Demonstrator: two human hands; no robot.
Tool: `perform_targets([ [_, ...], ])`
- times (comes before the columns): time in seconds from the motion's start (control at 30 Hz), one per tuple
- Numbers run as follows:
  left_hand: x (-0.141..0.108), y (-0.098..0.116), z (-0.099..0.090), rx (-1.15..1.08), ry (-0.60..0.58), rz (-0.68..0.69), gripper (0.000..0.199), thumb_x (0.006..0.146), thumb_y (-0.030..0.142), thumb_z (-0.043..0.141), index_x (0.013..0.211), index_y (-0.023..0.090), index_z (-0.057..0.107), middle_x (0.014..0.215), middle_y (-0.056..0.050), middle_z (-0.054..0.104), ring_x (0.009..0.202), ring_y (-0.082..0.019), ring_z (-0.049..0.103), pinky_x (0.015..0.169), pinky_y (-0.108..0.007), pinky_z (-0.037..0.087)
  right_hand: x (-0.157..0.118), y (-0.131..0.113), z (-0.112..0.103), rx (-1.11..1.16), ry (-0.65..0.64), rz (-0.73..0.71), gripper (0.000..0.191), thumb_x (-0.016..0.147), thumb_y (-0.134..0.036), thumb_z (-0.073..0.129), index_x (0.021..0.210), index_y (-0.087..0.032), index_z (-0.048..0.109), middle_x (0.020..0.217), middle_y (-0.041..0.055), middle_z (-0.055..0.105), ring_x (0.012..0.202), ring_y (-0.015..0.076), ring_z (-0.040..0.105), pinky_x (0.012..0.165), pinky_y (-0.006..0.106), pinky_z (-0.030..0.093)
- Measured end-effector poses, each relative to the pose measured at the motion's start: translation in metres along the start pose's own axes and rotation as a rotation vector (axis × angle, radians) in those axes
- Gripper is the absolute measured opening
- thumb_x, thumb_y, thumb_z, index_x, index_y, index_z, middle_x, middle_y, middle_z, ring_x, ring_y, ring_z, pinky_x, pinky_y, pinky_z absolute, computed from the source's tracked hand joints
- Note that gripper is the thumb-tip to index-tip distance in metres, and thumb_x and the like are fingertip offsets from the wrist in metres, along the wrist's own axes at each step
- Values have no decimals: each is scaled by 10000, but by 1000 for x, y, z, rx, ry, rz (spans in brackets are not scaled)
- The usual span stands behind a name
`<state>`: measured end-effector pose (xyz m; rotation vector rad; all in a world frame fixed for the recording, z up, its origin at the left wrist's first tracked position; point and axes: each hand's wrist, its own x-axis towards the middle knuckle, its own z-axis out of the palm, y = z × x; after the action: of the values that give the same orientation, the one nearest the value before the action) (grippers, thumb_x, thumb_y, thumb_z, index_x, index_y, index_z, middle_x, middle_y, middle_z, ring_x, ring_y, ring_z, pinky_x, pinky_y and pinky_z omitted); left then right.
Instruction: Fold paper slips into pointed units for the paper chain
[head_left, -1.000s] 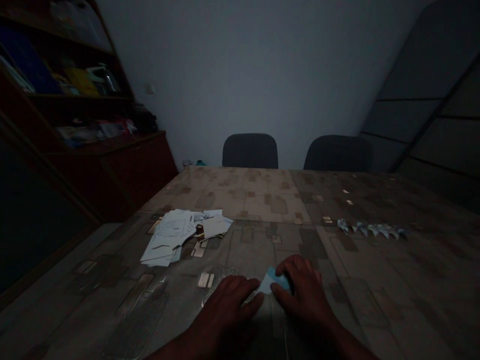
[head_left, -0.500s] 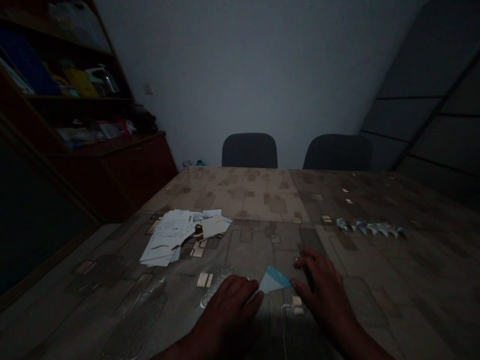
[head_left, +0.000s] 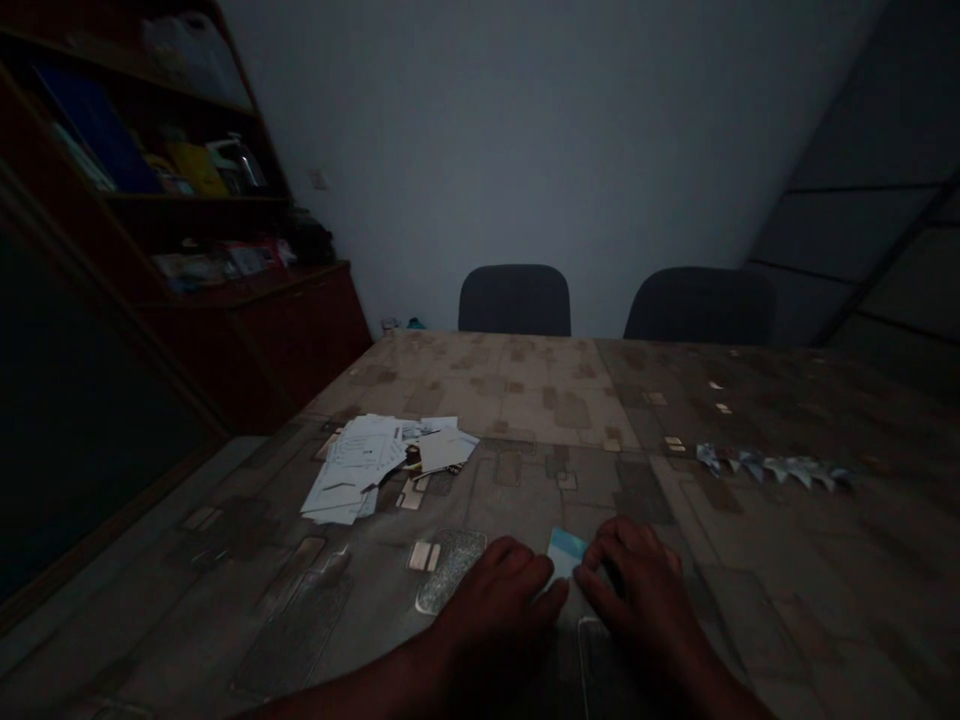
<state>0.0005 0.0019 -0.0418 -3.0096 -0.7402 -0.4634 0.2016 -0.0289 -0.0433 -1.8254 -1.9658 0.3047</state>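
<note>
A small piece of light-blue and white paper (head_left: 564, 553) lies on the patterned tablecloth (head_left: 525, 505) between my hands. At its left edge, my left hand (head_left: 504, 600) has its fingers curled and closed on the paper. My right hand (head_left: 637, 580) grips the opposite side, with thumb and fingers pinched together and covering the right corner. Parts of the paper are hidden under the fingertips. The scene is dim, so fine creases do not show.
A loose pile of printed papers and cards (head_left: 356, 468) lies to the left. On the right is a row of small folded paper pieces (head_left: 776, 467). Two dark chairs (head_left: 514, 300) stand behind the table's far edge. A loaded shelf cabinet (head_left: 292, 330) is at the left.
My right hand has moved in from beside the paper and closed on its right side. Less of the paper shows, and the hands are closer together. The view has shifted slightly left.
</note>
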Motion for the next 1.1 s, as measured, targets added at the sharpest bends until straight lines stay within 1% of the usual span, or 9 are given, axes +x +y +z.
perform_targets([
  [0.07, -1, 0, 1, -11, 4, -12, 157, 840, 170, 619, 982, 185, 554, 884, -11, 571, 796, -195, 473, 731, -326, 361, 2, -3, -1, -14, 11, 14, 100, 814, -292, 646, 739, -230, 621, 862, 31, 611, 866, 252, 547, 765, 378, 356],
  [0.23, -2, 1, 0, -51, 35, -34, 228, 798, 134, 620, 1013, 177, 555, 920, -22, 580, 819, -199, 481, 743, -323, 369, 4, -6, 0, -47, 19, 35, 96, 770, -268, 675, 712, -225, 611, 826, 27, 601, 849, 260, 545, 756, 378, 345],
  [0.5, -15, -5, -2, -110, 47, -48, 220, 781, 135, 612, 988, 184, 556, 1013, -40, 607, 855, -210, 496, 741, -341, 391, 3, -1, -2, -25, -6, 34, 38, 793, -218, 604, 755, -218, 600, 863, 35, 600, 860, 252, 531, 754, 373, 333],
  [0.63, -21, -6, -1, -156, 75, -55, 285, 743, 104, 614, 1011, 178, 553, 1093, -58, 605, 878, -216, 505, 752, -351, 406, 6, 0, 4, -53, -9, 10, 113, 787, -315, 629, 731, -221, 602, 837, 43, 588, 828, 261, 525, 732, 374, 325],
  [0.7, -22, -6, -1, -176, 81, -50, 290, 736, 98, 604, 1012, 174, 554, 1091, -68, 606, 876, -220, 507, 754, -360, 413, 9, 0, 7, -78, 6, -6, 188, 767, -388, 662, 713, -219, 600, 818, 47, 577, 819, 271, 521, 720, 373, 322],
  [0.77, -22, -6, -1, -189, 77, -49, 268, 745, 105, 593, 1002, 172, 557, 1062, -71, 610, 866, -222, 507, 744, -363, 417, 10, -1, 10, -99, 19, -15, 224, 741, -417, 690, 698, -218, 596, 810, 48, 570, 815, 276, 519, 714, 372, 319],
  [0.9, -22, -7, -4, -201, 100, -40, 272, 750, 99, 587, 1013, 164, 560, 1069, -77, 616, 868, -222, 514, 752, -368, 428, 11, -1, 9, -80, 6, -4, 180, 729, -371, 706, 725, -222, 606, 831, 38, 578, 827, 270, 524, 731, 371, 323],
  [1.0, -23, -7, -9, -218, 116, -52, 290, 752, 82, 584, 1030, 165, 563, 1110, -82, 619, 882, -223, 524, 759, -367, 437, 10, -2, 4, -40, -16, 30, 133, 739, -325, 697, 750, -224, 611, 848, 32, 587, 843, 260, 528, 753, 369, 332],
  [1.1, -24, -7, -11, -233, 98, -66, 293, 766, 87, 587, 1043, 180, 568, 1126, -82, 619, 905, -230, 530, 761, -371, 442, 10, -3, -3, -29, -7, 79, 96, 739, -268, 688, 744, -221, 604, 853, 28, 593, 869, 258, 532, 770, 366, 334],
])
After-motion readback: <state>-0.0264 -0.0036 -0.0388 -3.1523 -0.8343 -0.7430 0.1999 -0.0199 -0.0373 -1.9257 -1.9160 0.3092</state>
